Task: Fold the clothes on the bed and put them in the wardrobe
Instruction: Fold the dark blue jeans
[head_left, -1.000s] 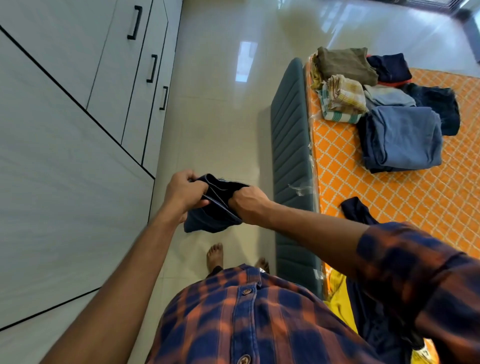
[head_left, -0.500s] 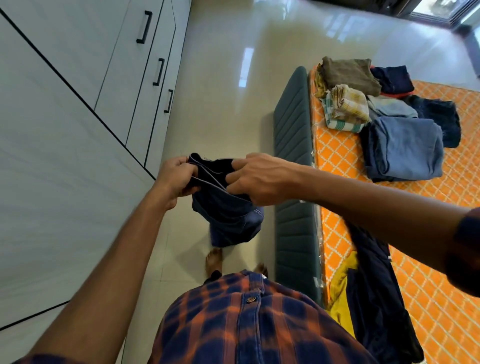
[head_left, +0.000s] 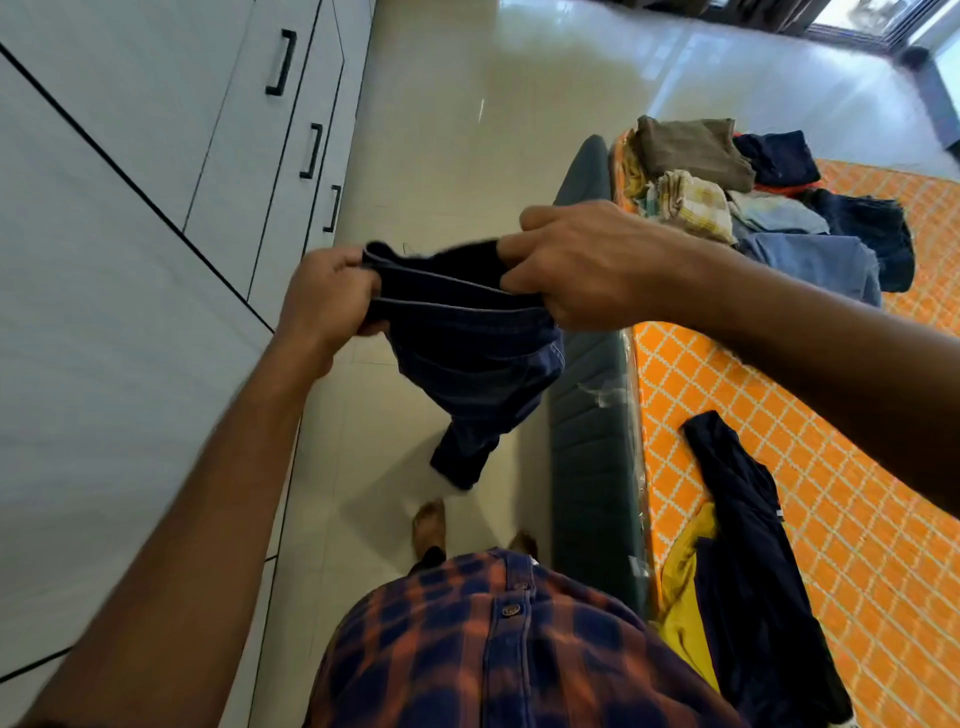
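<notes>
Dark navy jeans (head_left: 467, 358) hang over the floor, waistband stretched between left hand (head_left: 327, 296) and right hand (head_left: 576, 265), both gripping it.

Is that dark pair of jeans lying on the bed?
No, the left hand and right hand grip the jeans up over the floor.

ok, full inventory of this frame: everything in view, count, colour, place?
jeans: one, navy, hanging from both hands
folded clothes: one pile, brown, checked, blue, navy, bed's far end
loose garment: one, navy, bed's near end
yellow garment: one, yellow, beside it
bed sheet: one, orange lattice, right
bed frame: one, grey-green, left of sheet
wardrobe: one, white, left
handles: three, black, wardrobe doors
floor: one, cream, centre
shirt: one, blue-orange check, bottom
feet: two, bare, on floor
left hand: one, grips jeans' waistband
right hand: one, grips jeans' waistband
</notes>
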